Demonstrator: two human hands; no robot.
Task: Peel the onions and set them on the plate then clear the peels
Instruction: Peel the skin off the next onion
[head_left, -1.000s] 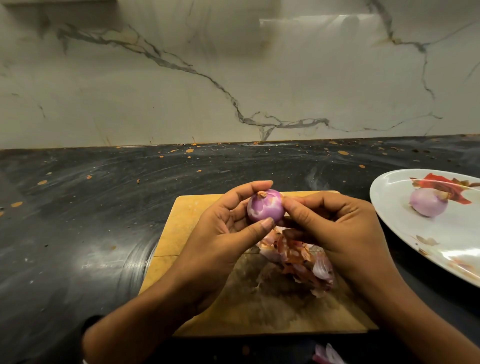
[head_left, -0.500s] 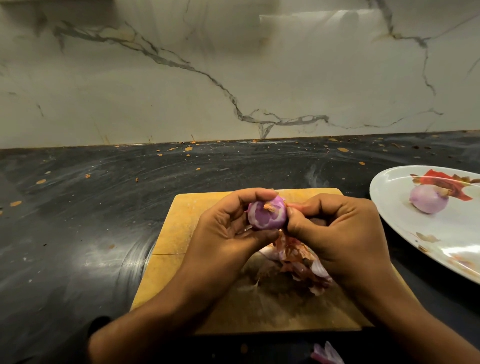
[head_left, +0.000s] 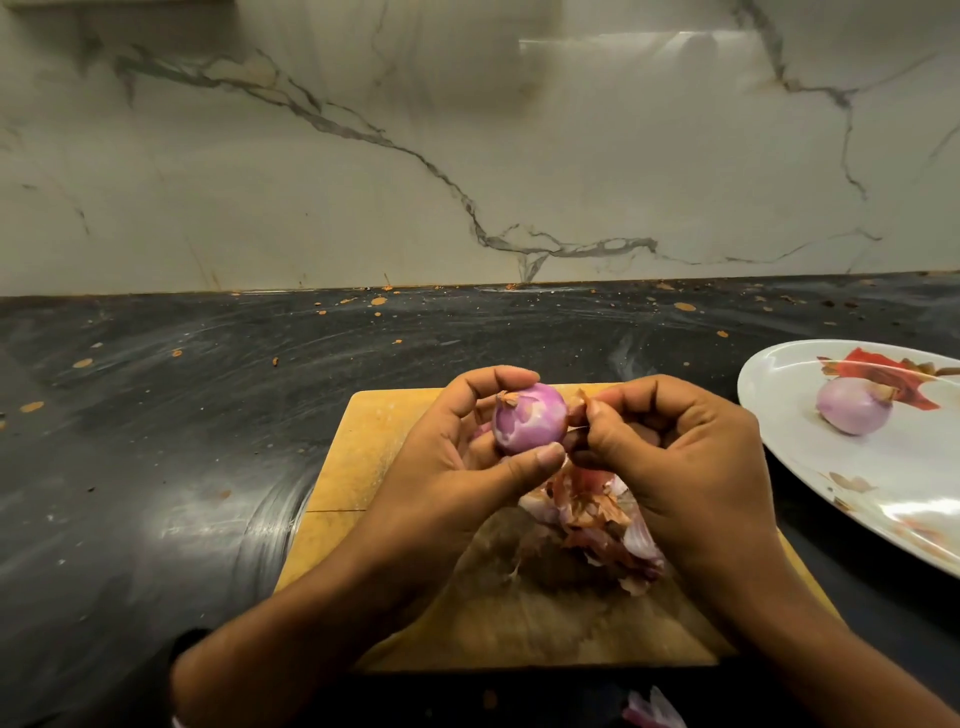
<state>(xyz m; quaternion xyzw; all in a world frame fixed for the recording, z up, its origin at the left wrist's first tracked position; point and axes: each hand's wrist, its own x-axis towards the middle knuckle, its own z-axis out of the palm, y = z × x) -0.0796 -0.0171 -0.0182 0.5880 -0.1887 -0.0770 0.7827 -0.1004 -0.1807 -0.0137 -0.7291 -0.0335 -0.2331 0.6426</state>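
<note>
Dark, streaked worktop runs under everything, and nearest the person a stray bit of purple peel lies at its edge, below the wrists. Just beyond sits the wooden cutting board, with a heap of peels directly beneath the hands. Above that heap the left hand cups the onion, thumb and curled fingers wrapped around it, while the right hand pinches a dry scrap of skin at the onion's right side. A papery tuft clings to the top and pale patches show, so I'd judge the peeling nearly finished. It would go best by turning the onion in the left hand and pulling each scrap downward, letting it drop onto the heap. Off to the right of the hands, a peeled onion already rests on the white plate. Behind it all rises the veined marble wall.
</note>
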